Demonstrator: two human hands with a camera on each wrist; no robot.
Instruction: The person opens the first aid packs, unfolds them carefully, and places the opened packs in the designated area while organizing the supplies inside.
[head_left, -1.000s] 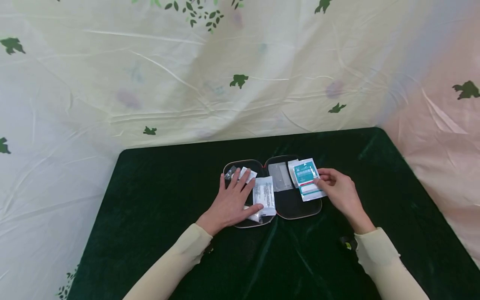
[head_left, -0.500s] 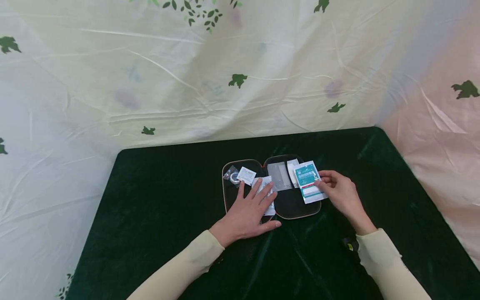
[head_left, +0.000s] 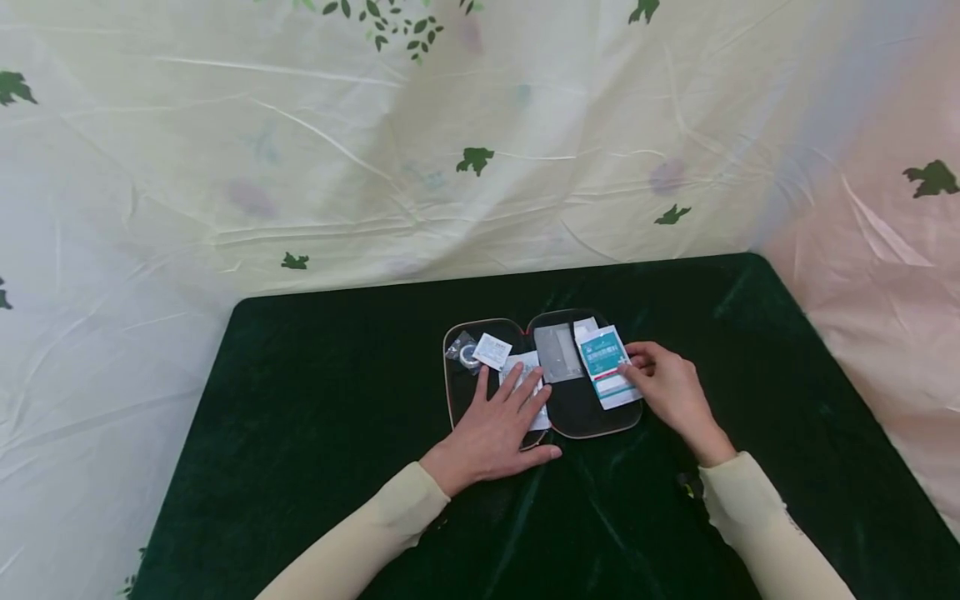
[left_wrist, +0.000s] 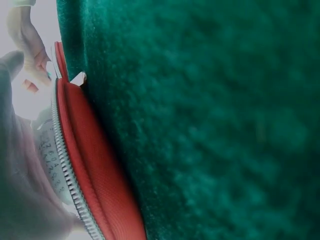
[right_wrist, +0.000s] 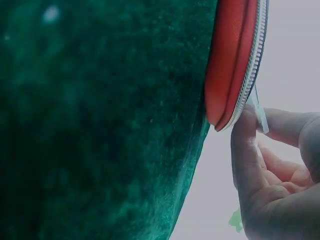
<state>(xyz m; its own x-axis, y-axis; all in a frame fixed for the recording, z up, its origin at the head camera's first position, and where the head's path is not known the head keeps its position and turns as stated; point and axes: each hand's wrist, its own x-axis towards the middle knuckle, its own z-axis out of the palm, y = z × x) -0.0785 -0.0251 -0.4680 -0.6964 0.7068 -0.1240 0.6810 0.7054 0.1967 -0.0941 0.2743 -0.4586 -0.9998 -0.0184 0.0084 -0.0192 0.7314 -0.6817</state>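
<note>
Two hands work at an open zip case in the lower middle of the head view.

The right hand (head_left: 670,392) pinches a teal-and-white packet (head_left: 606,365) between thumb and curled fingers, over the right half of the open case (head_left: 592,417). The left hand (head_left: 495,429) lies flat, fingers straight and spread, pressing a white printed packet (head_left: 528,367) in the left half. A small white sachet (head_left: 492,351) and a clear-wrapped item (head_left: 463,350) lie above it. The case rests on the dark green tablecloth (head_left: 315,400); the wrist views show its red outer shell and zip.
</note>
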